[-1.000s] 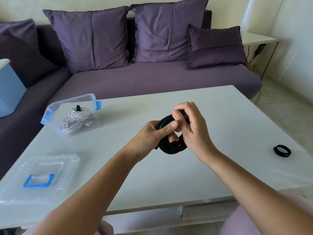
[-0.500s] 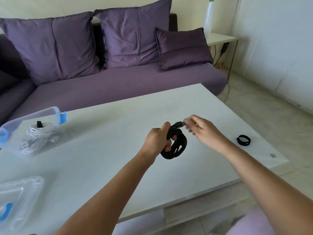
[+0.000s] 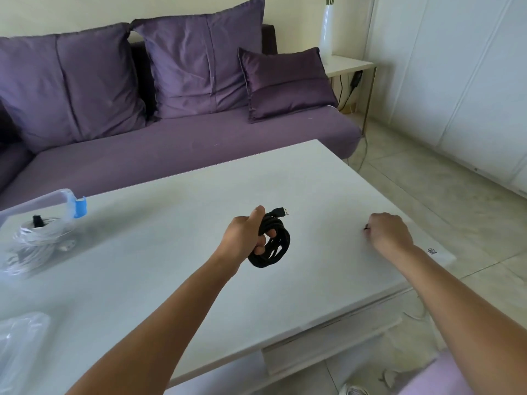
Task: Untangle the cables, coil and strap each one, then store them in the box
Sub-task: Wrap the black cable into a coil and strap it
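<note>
Left hand [image 3: 245, 238] grips the black cable [image 3: 275, 248] as a finished coil. Its fingers go through the loops and the thumb sits on top. The coil is held above the table [image 3: 171, 280], with the USB plug [image 3: 282, 211] poking out just past the thumb.

Right hand [image 3: 389, 233] is well off to the coil's right, down on the table, fingers curled over a small black sliver. That is probably the strap [image 3: 366, 228], but it's mostly hidden, so the pinch isn't certain.

The open box [image 3: 68, 195] is far left of the left hand. A white cable [image 3: 37, 238] lies inside, coiled and banded. The lid [image 3: 20, 337] is on the near side of the box.

Step, as I judge it: fetch the strap and bind the coil.
- Keep the left grip tight so the loops don't spring.
- Bring the strap to the coil, not the coil down.
- Wrap across every loop beside the thumb.
- Lay the plug end along the loops so it gets caught.
- Cinch snug, not crushing.

Writing: there is a small dark printed mark [image 3: 432, 251] on the table just past the right wrist, too small to read. No brand is legible on the cable or box.
</note>
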`<state>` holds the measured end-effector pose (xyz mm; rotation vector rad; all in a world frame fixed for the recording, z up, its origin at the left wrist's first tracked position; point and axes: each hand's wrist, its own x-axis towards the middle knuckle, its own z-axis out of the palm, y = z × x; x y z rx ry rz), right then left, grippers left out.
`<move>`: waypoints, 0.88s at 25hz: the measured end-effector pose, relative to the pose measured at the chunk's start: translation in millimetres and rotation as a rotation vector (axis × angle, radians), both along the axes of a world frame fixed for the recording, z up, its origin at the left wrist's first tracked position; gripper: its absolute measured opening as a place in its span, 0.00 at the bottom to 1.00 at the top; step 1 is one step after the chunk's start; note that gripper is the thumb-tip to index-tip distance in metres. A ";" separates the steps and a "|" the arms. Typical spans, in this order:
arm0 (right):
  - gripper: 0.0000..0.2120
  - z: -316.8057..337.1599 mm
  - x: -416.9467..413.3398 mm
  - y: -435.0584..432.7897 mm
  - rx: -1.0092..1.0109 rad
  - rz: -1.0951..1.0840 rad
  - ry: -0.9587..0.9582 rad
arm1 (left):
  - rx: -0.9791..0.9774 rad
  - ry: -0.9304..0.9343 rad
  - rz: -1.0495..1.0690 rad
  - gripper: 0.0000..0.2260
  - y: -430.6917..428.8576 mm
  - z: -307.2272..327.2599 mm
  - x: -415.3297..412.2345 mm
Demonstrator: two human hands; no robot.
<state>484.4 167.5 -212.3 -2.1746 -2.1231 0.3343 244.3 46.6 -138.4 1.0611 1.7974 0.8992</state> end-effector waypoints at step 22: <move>0.08 68.5 -168.0 -104.2 -0.682 0.659 1.499 | 0.040 0.025 -0.036 0.18 -69.2 4.9 -89.8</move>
